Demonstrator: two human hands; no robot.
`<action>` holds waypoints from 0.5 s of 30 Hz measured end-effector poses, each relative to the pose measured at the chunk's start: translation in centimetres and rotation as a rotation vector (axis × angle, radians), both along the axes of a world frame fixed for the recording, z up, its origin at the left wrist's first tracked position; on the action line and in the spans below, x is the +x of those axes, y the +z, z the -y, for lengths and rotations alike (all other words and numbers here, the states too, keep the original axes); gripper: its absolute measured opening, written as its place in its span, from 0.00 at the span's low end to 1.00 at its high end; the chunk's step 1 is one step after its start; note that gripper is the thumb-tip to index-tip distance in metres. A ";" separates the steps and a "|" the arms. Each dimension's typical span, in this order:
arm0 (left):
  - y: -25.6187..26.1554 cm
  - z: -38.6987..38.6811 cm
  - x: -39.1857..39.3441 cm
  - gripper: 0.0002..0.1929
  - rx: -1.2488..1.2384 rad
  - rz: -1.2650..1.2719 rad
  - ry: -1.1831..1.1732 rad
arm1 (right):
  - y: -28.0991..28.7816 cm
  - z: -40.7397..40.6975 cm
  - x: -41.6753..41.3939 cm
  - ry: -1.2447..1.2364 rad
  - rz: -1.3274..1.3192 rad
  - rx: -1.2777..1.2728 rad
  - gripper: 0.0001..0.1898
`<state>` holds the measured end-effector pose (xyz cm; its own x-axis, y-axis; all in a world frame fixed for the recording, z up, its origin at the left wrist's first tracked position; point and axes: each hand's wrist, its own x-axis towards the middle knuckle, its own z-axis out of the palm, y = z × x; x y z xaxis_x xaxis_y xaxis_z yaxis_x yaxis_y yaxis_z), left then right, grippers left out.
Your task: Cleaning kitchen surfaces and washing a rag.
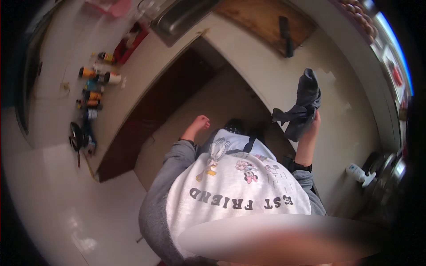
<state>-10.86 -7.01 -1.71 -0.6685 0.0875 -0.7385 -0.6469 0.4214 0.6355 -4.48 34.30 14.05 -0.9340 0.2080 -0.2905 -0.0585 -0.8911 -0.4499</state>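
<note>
A crumpled dark grey cloth (308,89) is bunched in my right hand (315,124), above the light countertop (336,129) on the right. Part of the cloth sticks out to the left, past the counter's front edge, and hides most of my fingers. My left hand (200,122) hangs in front of my body over the floor, its fingers curled in with nothing visible in them. Beyond the cloth, a dark-bladed cleaver (285,35) lies across the corner of a wooden cutting board (253,16).
A metal sink (183,20) is set into the counter corner. Along the left counter stand several bottles (91,96) and a red container (131,45). A white pump bottle (356,172) is at the right, beside shiny metal cookware (386,179). Eggs (359,16) sit on the upper-right ledge.
</note>
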 end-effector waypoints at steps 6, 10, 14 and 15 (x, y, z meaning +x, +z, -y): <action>-0.6 4.0 4.5 0.08 -0.028 0.130 0.137 | -1.3 1.4 -3.1 0.150 0.000 -0.007 0.16; -3.2 8.5 8.0 0.09 0.029 0.224 0.150 | 0.5 4.8 -5.0 0.254 0.000 -0.041 0.16; -4.5 12.5 11.5 0.08 0.041 0.198 0.243 | -0.8 8.4 -6.7 0.281 0.051 0.045 0.16; -4.5 13.6 12.2 0.08 0.075 0.175 0.321 | -1.3 9.5 -7.3 0.279 0.111 0.060 0.16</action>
